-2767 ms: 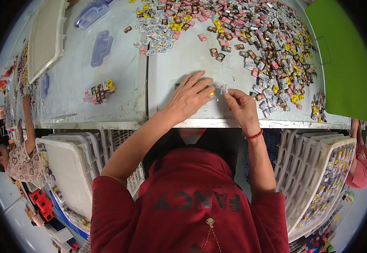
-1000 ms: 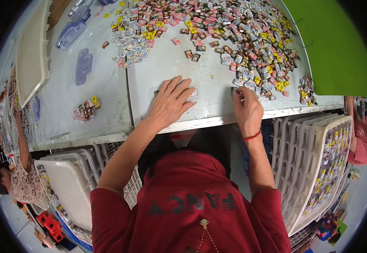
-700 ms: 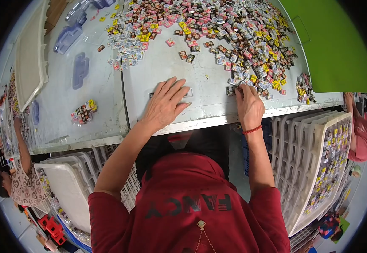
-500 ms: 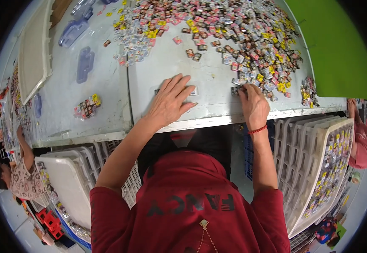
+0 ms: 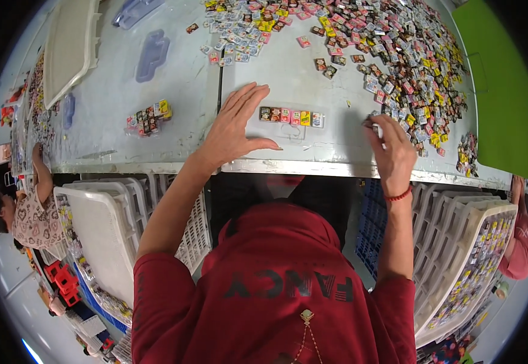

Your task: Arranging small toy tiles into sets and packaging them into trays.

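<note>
A clear plastic tray (image 5: 303,133) lies on the table in front of me, with a row of small boxes (image 5: 285,116) in brown, pink, yellow and white along it. Just left of that row is my left hand (image 5: 235,128), fingers together, thumb spread away, holding nothing. My right hand (image 5: 392,148) is at the near edge of the pile, its thumb and fingers pinching a small dark box (image 5: 370,125). Motion blurs those fingertips a little. A large heap of mixed small boxes (image 5: 409,67) spreads beyond and to the right.
A small cluster of boxes (image 5: 148,119) and a bluish plastic tray (image 5: 153,56) lie left of the table seam. A pale bin (image 5: 73,48) stands at the far left. Stacked white crates (image 5: 452,242) flank me below the table edge. Other people work at both sides.
My left hand has moved left, uncovering the row of boxes in the clear tray. My right hand has drawn slightly left with the small dark box. The whole view has shifted.
</note>
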Tool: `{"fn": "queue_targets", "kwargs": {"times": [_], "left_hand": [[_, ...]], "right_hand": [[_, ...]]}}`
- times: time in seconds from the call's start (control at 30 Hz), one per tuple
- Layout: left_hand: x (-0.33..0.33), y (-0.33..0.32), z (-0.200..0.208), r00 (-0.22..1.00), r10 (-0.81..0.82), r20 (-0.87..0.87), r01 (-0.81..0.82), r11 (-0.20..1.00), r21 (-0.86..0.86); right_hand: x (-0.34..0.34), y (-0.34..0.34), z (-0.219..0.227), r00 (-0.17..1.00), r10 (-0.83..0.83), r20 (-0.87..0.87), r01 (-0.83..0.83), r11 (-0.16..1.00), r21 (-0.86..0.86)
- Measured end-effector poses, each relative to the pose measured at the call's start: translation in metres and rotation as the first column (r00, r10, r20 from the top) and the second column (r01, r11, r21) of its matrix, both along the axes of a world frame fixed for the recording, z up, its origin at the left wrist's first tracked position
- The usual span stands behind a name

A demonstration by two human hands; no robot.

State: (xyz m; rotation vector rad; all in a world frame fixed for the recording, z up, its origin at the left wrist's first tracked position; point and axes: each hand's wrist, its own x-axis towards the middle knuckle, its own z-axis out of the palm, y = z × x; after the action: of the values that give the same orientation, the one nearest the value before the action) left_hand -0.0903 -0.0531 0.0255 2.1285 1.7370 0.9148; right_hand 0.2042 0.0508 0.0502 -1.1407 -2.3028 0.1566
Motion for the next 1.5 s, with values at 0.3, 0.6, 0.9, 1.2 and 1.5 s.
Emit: {"fn": "queue_targets", "kwargs": {"times": [0.3, 0.6, 0.9, 1.2, 1.5], "left_hand": [[0.02, 0.026, 0.0, 0.986, -0.155, -0.061, 0.158, 0.986, 0.059], [0.044, 0.045, -0.016, 0.904, -0.396, -0.159, 0.406, 0.913, 0.038], [0.044, 0.043, -0.022, 0.923, -0.346, -0.171, 0.357, 0.933, 0.042], [0.043, 0.041, -0.023, 0.936, -0.324, -0.14, 0.331, 0.943, 0.035], [0.045, 0.04, -0.017, 0.936, -0.302, -0.182, 0.317, 0.947, 0.06]], "right_hand": [[-0.043, -0.007, -0.015, 0.986, 0.156, -0.052, -0.159, 0.985, -0.069], [-0.02, -0.005, -0.015, 0.996, 0.063, -0.065, -0.073, 0.983, -0.166], [-0.048, -0.004, -0.018, 0.973, 0.225, -0.06, -0.23, 0.969, -0.095], [-0.055, -0.009, -0.021, 0.964, 0.267, 0.005, -0.266, 0.961, -0.068], [-0.066, -0.035, -0.038, 0.995, 0.102, -0.014, -0.1, 0.991, 0.083]]}}
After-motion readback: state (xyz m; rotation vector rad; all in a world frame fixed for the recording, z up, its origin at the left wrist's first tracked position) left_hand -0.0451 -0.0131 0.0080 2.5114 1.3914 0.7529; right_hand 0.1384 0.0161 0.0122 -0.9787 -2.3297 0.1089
